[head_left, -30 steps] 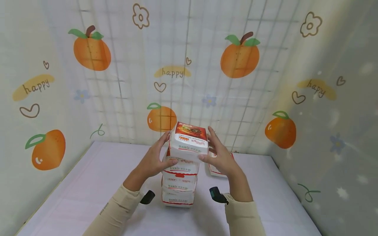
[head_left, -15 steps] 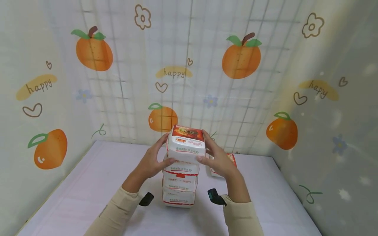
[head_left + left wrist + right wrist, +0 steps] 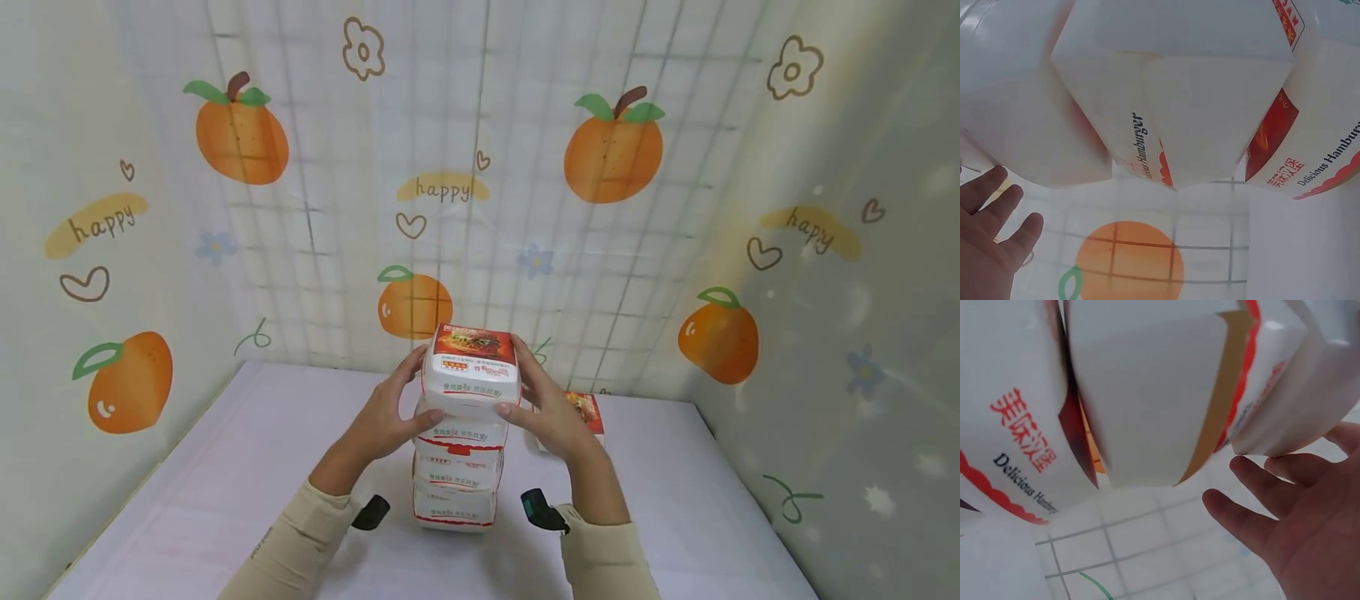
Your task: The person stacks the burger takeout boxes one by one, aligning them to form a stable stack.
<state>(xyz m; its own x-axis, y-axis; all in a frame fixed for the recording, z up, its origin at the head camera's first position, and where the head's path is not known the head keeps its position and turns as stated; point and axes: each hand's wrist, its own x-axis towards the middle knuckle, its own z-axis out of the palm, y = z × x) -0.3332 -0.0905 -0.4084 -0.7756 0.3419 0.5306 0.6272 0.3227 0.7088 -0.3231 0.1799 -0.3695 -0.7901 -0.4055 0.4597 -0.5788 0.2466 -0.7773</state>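
Note:
A white hamburger box (image 3: 471, 387) with a red burger picture on its lid sits on top of a stack of similar boxes (image 3: 454, 475). My left hand (image 3: 386, 417) holds the top box's left side, thumb at the front lower edge. On the opposite side my right hand (image 3: 555, 417) grips it the same way. In the left wrist view, the left fingers (image 3: 1019, 240) spread beside the topmost box, some touching it. The right wrist view has the right fingers (image 3: 1241, 515) splayed, the upper ones against the box. Both thumbs are hidden in the wrist views.
Another burger box (image 3: 591, 410) lies on the white table (image 3: 300, 425) behind the right hand, partly hidden by it. A curtain (image 3: 330, 125) printed with oranges hangs at the back and sides. Dark wrist cameras (image 3: 545, 510) jut near the stack.
The top box has moved left and down, from tilted and offset to roughly level and lined up over the stack. Both hands have moved with it, keeping their hold.

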